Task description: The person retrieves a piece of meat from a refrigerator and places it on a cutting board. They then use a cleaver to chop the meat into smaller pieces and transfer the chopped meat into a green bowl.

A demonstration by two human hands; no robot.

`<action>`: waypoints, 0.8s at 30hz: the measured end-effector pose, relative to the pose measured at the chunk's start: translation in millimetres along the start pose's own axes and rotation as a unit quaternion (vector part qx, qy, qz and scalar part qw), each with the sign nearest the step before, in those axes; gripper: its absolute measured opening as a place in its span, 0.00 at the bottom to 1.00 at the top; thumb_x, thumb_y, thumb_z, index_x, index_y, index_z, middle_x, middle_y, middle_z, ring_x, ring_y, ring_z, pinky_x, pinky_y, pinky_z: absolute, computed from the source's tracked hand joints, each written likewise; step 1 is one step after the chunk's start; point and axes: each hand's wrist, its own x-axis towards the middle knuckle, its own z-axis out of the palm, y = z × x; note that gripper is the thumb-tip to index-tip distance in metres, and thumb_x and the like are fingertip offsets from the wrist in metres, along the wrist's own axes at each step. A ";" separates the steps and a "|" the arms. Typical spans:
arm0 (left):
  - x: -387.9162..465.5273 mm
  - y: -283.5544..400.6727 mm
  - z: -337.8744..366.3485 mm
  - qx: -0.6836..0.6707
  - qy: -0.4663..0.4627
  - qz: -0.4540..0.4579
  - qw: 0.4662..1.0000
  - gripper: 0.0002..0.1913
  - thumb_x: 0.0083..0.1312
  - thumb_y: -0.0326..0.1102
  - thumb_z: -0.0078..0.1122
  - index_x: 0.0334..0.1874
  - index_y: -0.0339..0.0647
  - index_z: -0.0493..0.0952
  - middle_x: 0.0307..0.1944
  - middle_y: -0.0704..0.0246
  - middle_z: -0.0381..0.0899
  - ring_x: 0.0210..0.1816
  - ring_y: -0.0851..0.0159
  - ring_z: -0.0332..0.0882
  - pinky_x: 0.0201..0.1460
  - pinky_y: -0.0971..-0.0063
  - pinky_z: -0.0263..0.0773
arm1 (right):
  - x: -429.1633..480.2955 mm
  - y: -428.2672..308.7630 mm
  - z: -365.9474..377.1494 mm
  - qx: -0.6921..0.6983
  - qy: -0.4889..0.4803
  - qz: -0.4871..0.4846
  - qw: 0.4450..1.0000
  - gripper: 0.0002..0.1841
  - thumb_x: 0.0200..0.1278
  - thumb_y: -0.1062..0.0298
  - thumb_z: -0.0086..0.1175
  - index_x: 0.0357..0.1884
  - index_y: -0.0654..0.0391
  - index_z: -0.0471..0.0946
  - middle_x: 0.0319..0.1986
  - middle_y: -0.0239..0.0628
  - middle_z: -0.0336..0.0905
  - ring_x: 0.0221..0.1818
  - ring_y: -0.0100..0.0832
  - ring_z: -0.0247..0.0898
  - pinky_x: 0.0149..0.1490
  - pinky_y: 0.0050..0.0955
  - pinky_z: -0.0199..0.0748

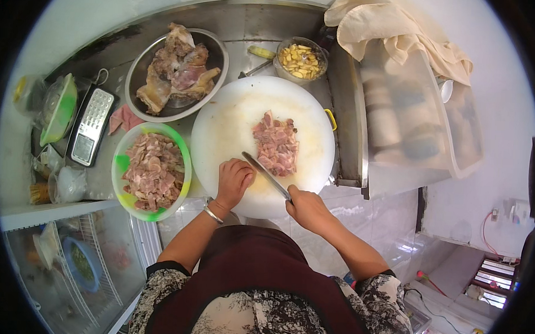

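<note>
My right hand (308, 209) grips the handle of a kitchen knife (266, 175), whose blade points up and left over a round white cutting board (225, 121). At the board's lower left is my left hand (235, 180), its fingers curled close to the blade's tip; whether it holds anything cannot be told. A pile of sliced meat (278, 145) lies on the board, just beyond the blade. To the left, a green and white bowl (187, 166) holds a heap of sliced meat (154, 172). Large bone-in meat pieces (182, 73) rest in a steel basin (224, 59) behind it.
A clear bowl of sliced yellowish pieces (301, 61) stands behind the board. A black-and-silver scale (91, 125) and a pink cloth (124, 118) are at left. A metal wall (351, 121) and a translucent bin (406, 114) bound the right side. A glass-fronted cabinet (74, 266) is lower left.
</note>
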 end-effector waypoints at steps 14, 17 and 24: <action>0.6 -5.5 9.8 0.020 0.045 0.026 0.998 0.06 0.58 0.30 0.60 0.38 0.41 0.77 0.43 0.67 0.77 0.49 0.56 0.72 0.54 0.60 0.61 | 72.8 13.8 66.9 0.050 0.089 -0.017 0.995 0.11 0.59 0.70 0.49 0.38 0.67 0.65 0.26 0.60 0.76 0.32 0.60 0.74 0.38 0.53 0.70; 2.7 -5.5 11.0 0.020 0.069 0.031 0.997 0.06 0.59 0.29 0.60 0.37 0.41 0.76 0.42 0.66 0.77 0.48 0.55 0.72 0.53 0.60 0.61 | 82.6 9.5 74.5 0.057 0.101 0.000 0.993 0.10 0.58 0.72 0.47 0.39 0.66 0.68 0.27 0.60 0.77 0.33 0.60 0.75 0.41 0.53 0.71; -1.4 -6.0 10.9 0.011 0.059 0.023 0.998 0.07 0.58 0.29 0.60 0.38 0.41 0.77 0.42 0.66 0.77 0.49 0.56 0.72 0.53 0.60 0.61 | 23.1 -3.0 4.2 0.037 0.015 -0.021 0.999 0.10 0.58 0.71 0.47 0.39 0.66 0.68 0.28 0.59 0.77 0.34 0.59 0.75 0.41 0.52 0.71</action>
